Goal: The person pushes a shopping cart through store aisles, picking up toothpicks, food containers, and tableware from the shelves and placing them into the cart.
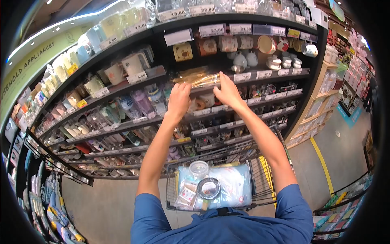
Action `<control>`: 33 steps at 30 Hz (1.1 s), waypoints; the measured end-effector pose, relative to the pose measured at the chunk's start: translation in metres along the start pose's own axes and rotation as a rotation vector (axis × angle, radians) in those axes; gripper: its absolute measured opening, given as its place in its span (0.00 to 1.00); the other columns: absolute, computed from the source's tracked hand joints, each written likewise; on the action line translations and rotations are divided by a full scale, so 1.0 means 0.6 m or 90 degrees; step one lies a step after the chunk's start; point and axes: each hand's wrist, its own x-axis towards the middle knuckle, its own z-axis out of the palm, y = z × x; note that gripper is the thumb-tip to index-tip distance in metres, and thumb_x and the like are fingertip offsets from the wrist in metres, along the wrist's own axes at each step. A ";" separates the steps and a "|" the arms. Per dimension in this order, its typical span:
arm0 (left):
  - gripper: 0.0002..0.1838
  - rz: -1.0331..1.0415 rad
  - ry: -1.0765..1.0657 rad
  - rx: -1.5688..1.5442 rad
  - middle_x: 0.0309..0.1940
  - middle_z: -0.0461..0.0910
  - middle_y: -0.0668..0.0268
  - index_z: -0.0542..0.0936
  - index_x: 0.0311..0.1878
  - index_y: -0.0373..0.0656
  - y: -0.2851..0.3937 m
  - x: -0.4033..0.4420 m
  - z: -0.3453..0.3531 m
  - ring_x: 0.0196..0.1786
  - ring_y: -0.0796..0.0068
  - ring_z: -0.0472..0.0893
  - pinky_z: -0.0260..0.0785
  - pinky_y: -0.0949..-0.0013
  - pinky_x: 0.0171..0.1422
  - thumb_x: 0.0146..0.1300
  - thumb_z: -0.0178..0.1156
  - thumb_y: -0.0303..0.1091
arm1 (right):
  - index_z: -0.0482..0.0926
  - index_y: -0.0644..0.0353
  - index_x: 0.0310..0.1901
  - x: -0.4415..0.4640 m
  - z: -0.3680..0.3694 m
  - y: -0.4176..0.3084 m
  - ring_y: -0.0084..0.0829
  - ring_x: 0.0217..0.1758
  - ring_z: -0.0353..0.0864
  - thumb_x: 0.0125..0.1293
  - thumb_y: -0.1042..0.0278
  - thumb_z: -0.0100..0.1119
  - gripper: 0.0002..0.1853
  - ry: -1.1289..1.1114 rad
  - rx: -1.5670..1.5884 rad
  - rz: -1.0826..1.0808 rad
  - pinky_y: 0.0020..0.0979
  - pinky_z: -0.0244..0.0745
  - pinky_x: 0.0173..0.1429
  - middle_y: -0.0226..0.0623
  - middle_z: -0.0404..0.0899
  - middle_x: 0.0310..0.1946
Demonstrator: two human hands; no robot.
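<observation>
Blue shirt foremost, the person's left hand and right hand have fingers clamped on opposite ends of a clear, golden pack before the shelves; one loosened grip could drop it toward the cart.

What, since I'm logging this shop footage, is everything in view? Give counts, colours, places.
Clear packet: one, gold-coloured contents, upper centre
Shopping cart: one, black, lower centre
Wrapped package: one, pale blue, in cart
Round containers: two, clear and black-rimmed, in cart
Shelving unit: one, black, ahead
Mugs: several, mixed, upper shelf
Price labels: many, mostly white, shelf edges
Wooden shelves: several, pale, right
Sign: one, green, left
Floor: one, grey, below
Other goods: uncountable, mixed, throughout
Left hand: one, bare, packet's left end
Right hand: one, bare, packet's right end
Sleeves: two, blue, bottom
</observation>
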 end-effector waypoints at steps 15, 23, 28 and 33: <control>0.18 -0.072 -0.051 0.098 0.46 0.79 0.54 0.78 0.48 0.37 -0.016 0.045 0.032 0.50 0.53 0.77 0.70 0.56 0.56 0.51 0.58 0.22 | 0.70 0.71 0.57 0.119 0.045 0.017 0.48 0.60 0.74 0.62 0.63 0.48 0.25 -0.127 -0.158 0.106 0.44 0.63 0.67 0.55 0.75 0.55; 0.16 -0.494 -0.189 -0.137 0.45 0.78 0.49 0.78 0.47 0.34 0.161 -0.594 -0.001 0.51 0.48 0.75 0.65 0.54 0.57 0.53 0.56 0.22 | 0.77 0.66 0.51 -0.352 -0.098 0.134 0.45 0.49 0.81 0.60 0.72 0.53 0.17 -0.207 0.180 0.225 0.34 0.75 0.54 0.48 0.81 0.46; 0.13 -0.792 -0.329 -0.097 0.40 0.78 0.48 0.78 0.43 0.34 0.377 -0.864 -0.122 0.47 0.47 0.75 0.66 0.51 0.53 0.54 0.58 0.26 | 0.79 0.61 0.37 -0.793 -0.067 0.142 0.50 0.40 0.81 0.55 0.71 0.53 0.09 -0.454 0.050 0.482 0.43 0.74 0.44 0.53 0.79 0.34; 0.08 -0.699 -0.345 -0.263 0.34 0.80 0.50 0.80 0.39 0.34 0.367 -0.795 -0.069 0.41 0.49 0.78 0.70 0.56 0.48 0.55 0.57 0.25 | 0.78 0.64 0.44 -0.936 0.044 0.074 0.49 0.42 0.82 0.56 0.66 0.57 0.15 -0.603 0.124 0.491 0.40 0.75 0.47 0.51 0.81 0.40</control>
